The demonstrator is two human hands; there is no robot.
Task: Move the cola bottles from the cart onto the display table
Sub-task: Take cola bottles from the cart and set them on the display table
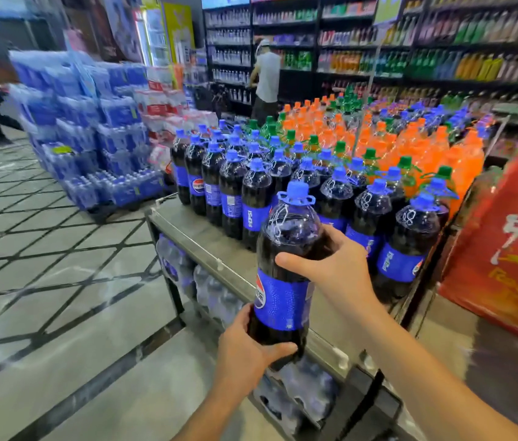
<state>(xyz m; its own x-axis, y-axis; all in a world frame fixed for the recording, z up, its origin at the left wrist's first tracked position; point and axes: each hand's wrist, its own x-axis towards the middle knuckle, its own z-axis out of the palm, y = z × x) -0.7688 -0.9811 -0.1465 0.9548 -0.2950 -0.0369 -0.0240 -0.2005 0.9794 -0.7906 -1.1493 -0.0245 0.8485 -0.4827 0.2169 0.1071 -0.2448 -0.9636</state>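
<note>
1. Dark plastic cola bottle, blue cap and label, upright; gripped between both hands.
2. Base cupped by left hand; shoulder wrapped by right hand.
3. Grey display table just beyond the hands; blue-capped cola rows past the right hand.

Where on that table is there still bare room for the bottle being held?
A bare grey strip of the display table runs between its near edge and the front row of cola bottles, by the held bottle. Behind that row, more cola and orange bottles stand packed tight.
</note>
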